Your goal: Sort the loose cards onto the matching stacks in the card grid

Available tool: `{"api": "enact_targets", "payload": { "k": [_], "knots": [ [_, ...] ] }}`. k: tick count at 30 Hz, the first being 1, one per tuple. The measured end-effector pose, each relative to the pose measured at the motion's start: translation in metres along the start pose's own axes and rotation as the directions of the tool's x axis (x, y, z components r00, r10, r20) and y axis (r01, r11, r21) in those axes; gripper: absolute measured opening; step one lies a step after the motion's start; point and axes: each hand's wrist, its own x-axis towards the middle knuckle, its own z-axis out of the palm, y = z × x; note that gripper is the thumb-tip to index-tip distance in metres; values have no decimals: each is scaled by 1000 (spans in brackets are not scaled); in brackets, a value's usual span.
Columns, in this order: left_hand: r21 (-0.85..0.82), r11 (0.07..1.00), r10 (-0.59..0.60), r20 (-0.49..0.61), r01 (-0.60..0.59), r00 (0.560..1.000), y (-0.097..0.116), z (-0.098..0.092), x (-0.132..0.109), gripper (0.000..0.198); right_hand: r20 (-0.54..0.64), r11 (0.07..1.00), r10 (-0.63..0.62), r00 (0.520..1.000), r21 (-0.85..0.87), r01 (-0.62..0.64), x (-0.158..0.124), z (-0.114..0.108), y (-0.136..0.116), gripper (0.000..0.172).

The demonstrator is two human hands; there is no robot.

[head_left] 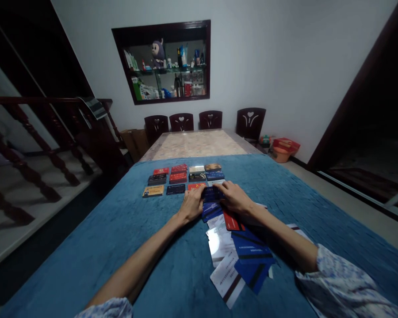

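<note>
My left hand (pixel 193 203) and my right hand (pixel 235 197) are closed on the two ends of a dark blue card (pixel 212 193), low over the table. Whether it is one card or a small stack I cannot tell. Beneath and nearer me lies a loose spread of cards: blue cards (pixel 252 247), a red card (pixel 232 221) by my right wrist, and white cards (pixel 228 278) with dark stripes. Beyond my hands, small card stacks stand in rows, among them a yellow stack (pixel 153 191), a black stack (pixel 175 189) and a red stack (pixel 178 177). My fingers partly hide an orange-red stack (pixel 197 186).
A blue cloth (pixel 126 247) covers the near part of the long table (pixel 192 143). Dark chairs (pixel 250 121) stand at its far end. A wooden railing (pixel 40 132) runs along the left, and an orange bucket (pixel 281 152) sits on the floor at right.
</note>
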Motion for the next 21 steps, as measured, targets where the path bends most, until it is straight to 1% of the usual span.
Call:
{"api": "enact_targets", "payload": {
  "k": [5, 11, 14, 17, 21],
  "knots": [
    [-13, 1000, -2, 17, 3, 1000, 4, -5, 2, 58, -12, 1000, -2, 1000, -31, 2, 0, -2, 3, 66],
    [41, 999, 13, 55, -15, 998, 6, -11, 11, 58, 23, 999, -2, 1000, -40, 3, 0, -10, 6, 60],
    [105, 994, 22, 65, -29, 998, 7, -13, 20, 55, 35, 999, 12, 999, -46, -10, 1, -17, 11, 57],
    [157, 986, 41, 45, -48, 998, 8, -16, 31, 54, 53, 998, 34, 998, -58, -31, 6, -25, 17, 59],
    [187, 980, 55, 46, -62, 997, 8, -18, 49, 51, 96, 995, 41, 995, -99, -31, 19, -35, 27, 56]
  ]
}}
